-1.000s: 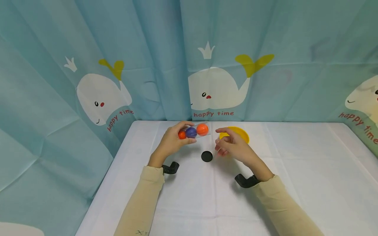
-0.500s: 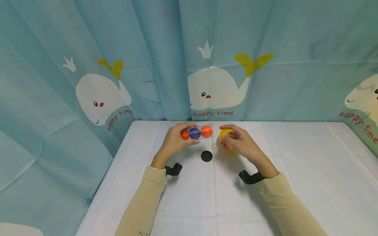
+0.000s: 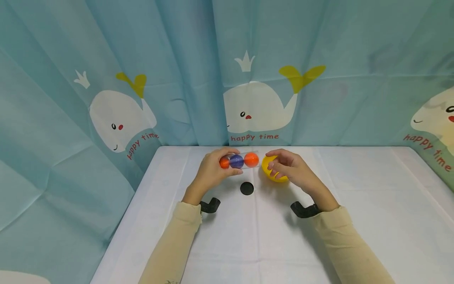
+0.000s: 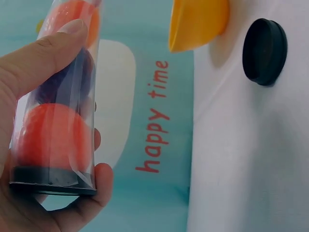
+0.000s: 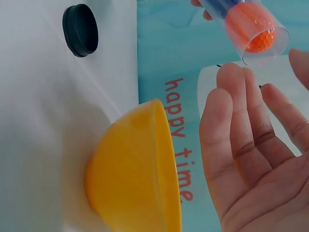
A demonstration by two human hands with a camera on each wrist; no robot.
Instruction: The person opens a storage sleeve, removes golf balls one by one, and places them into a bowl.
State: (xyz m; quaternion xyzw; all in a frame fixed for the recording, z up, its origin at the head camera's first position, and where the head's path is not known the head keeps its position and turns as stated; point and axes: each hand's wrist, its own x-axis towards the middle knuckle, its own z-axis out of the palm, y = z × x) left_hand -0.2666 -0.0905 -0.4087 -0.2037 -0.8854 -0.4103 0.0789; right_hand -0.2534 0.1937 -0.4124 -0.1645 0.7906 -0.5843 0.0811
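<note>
My left hand (image 3: pixel 209 169) grips a clear plastic tube (image 4: pixel 75 125) lying nearly level above the table, thumb on one side and fingers around the other. Inside sit an orange ball (image 3: pixel 252 159) near the uncapped end, a purple ball (image 3: pixel 237 161), and another orange ball (image 4: pixel 53 137) by the black base. Just right of the tube's open mouth is my right hand (image 3: pixel 296 169), palm up with loosely extended fingers and nothing held. A yellow bowl (image 5: pixel 128 169) stands on the table below and beside it, partly hidden by that hand in the head view.
A round black cap (image 3: pixel 246 188) lies on the white-covered table (image 3: pixel 227 244) between the hands, nearer the person. Behind the table hangs a blue curtain (image 3: pixel 191 98) printed with whales. Both wrists carry black mounts.
My left hand has shifted slightly right with the tube. The right hand has also moved right, covering the bowl's right side and uncovering its left side. The cap stays put.
</note>
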